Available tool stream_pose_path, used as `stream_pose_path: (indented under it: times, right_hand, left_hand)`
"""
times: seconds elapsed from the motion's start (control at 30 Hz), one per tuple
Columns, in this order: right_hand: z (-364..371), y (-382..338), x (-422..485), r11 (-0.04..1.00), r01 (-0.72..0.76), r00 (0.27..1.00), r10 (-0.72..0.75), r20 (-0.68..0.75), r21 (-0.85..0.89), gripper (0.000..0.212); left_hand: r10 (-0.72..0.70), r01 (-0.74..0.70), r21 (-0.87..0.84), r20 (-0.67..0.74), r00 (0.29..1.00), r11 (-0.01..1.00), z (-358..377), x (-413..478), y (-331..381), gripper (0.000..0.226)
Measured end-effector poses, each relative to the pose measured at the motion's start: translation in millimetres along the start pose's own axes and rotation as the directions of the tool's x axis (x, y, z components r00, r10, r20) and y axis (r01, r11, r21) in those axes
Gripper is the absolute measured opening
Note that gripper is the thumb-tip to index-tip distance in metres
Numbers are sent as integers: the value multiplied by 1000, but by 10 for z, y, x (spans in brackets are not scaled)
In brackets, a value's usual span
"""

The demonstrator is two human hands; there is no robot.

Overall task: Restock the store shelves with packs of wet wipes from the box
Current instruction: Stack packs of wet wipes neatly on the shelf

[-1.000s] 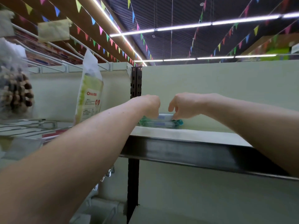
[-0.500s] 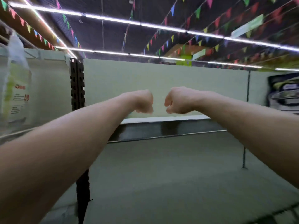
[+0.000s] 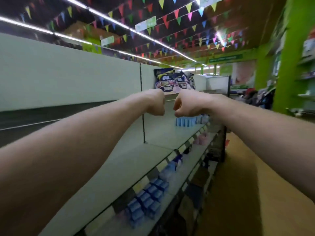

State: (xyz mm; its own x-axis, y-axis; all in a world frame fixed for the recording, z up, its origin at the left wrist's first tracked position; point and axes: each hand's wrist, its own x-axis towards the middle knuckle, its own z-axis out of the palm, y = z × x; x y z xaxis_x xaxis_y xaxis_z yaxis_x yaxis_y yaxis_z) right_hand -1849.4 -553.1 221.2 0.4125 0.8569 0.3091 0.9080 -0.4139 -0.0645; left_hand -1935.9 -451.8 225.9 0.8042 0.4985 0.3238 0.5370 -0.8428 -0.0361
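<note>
Both my arms are stretched out in front of me at chest height, over the pale shelf [image 3: 119, 164]. My left hand [image 3: 156, 104] and my right hand [image 3: 185, 104] are closed into fists side by side, a small gap between them, and nothing shows in either. Light blue packs [image 3: 185, 121] stand in a row far down the same shelf, beyond my right hand. More blue packs [image 3: 146, 201] lie on the shelf below, near its front edge. The box is out of view.
A thin black divider rod [image 3: 142, 106] stands upright on the shelf. Dark printed bags [image 3: 173, 81] sit on the top level further along. The aisle's brown floor [image 3: 242, 176] runs on the right, with a green pillar [image 3: 288, 53] and more goods behind it.
My hands let go of the pack of wipes on the upper shelf and closed into fists. The view has swung to the right, down the aisle, and the pack is out of sight.
</note>
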Motion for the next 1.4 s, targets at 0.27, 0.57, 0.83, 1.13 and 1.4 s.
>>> stream_pose_path:
  times: [0.27, 0.57, 0.83, 1.13, 1.4]
  right_hand:
    - [90, 1640, -989, 948, -311, 945, 315, 82, -63, 25]
    - [320, 3156, -2145, 825, -560, 810, 565, 159, -76, 20]
    - [683, 3964, -3071, 693, -719, 664, 705, 250, -47, 17]
    - [1189, 4363, -4074, 441, -895, 391, 848, 358, -65, 14]
    - [1686, 4429, -4747, 180, -983, 145, 889, 434, -40, 23]
  left_hand:
    - [250, -235, -115, 144, 958, 965, 600, 288, 1820, 36]
    - [472, -430, -219, 205, 857, 876, 1170, 247, 3712, 31]
    - [692, -635, -275, 277, 667, 722, 1667, -38, 5016, 44]
    - [850, -791, -363, 397, 347, 493, 2434, -383, 6007, 40]
    - [893, -802, -507, 444, 71, 316, 3136, -851, 6586, 21]
